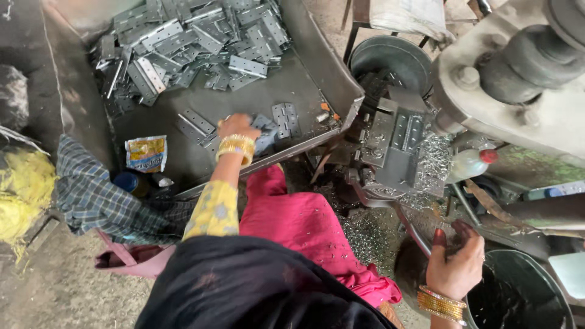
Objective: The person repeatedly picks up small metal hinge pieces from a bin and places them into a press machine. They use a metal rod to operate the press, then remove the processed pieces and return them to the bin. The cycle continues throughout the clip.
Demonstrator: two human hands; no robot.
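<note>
Left hand closes on a flat grey metal hinge in the grey steel tray, frame centre; better lift only one. Right hand, lower right, grips the thin metal press lever.

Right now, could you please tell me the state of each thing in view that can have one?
Left hand: shut on a metal hinge in the tray.
Right hand: curled around the press lever.
Hinge pile: heaped loose at the tray's far end.
Hinge on the press: lying flat, opened out.
Plastic bottle: capped, on its side.
Snack packet: lying flat.
</note>
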